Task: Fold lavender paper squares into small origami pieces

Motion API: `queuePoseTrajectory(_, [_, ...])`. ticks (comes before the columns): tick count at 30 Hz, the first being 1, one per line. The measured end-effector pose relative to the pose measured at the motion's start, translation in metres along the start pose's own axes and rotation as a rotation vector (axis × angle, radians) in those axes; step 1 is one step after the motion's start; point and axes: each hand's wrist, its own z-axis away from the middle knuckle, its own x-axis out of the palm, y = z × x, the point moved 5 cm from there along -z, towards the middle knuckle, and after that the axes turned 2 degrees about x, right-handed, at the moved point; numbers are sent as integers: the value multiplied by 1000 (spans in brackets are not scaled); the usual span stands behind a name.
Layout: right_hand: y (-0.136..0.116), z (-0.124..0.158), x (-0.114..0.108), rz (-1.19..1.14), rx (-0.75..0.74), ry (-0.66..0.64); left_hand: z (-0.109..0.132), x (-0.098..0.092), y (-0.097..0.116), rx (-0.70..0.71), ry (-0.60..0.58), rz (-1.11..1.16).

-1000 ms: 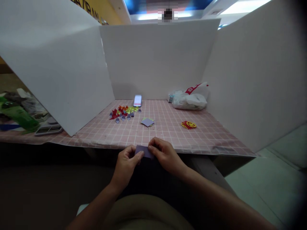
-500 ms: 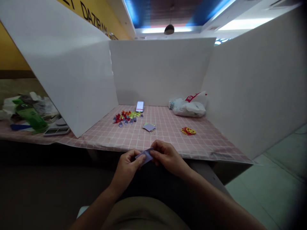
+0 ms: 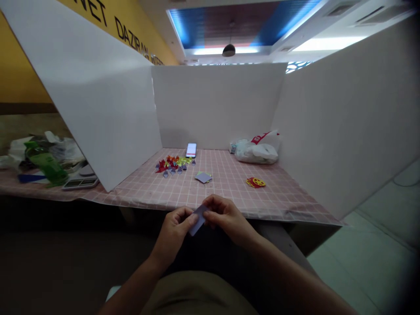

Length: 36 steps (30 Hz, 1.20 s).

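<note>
A small piece of purple paper (image 3: pixel 197 222) is held between both hands, just off the table's front edge and above my lap. My left hand (image 3: pixel 177 227) pinches its left side between thumb and fingers. On the opposite side, my right hand (image 3: pixel 223 216) grips the upper right part with thumb and bent forefinger. Beyond the hands lies a stack of square paper sheets (image 3: pixel 204 177), purple on top with yellow-green edges showing. Farther left sits a cluster of small folded paper pieces (image 3: pixel 170 164) in red, orange, yellow and purple.
A phone (image 3: pixel 191 150) leans at the back of the checked tablecloth (image 3: pixel 223 192). Red and yellow cutouts (image 3: pixel 256 182) lie to the right, before a white plastic bag (image 3: pixel 257 151). White panels (image 3: pixel 219 105) enclose three sides. Outside, at left, are a green bottle (image 3: pixel 46 164) and a scale (image 3: pixel 80 181).
The purple paper has turned to a steeper slant between my fingers, its lower end now pointing further down. Both hands keep hold of it. The head view has tilted slightly upward.
</note>
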Motion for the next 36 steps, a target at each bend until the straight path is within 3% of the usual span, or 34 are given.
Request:
queuePoseTrajectory(12, [10,2,5,-142,16,-23,4,-3,-16,-30,133,276])
queuePoseTrajectory(17, [20,2,5,-225,40,-48,5,-4,-19,-43,131,359])
queuePoseTrajectory(36, [13,3,2,-167,-37,-42,5,-8,-15,38,134,243])
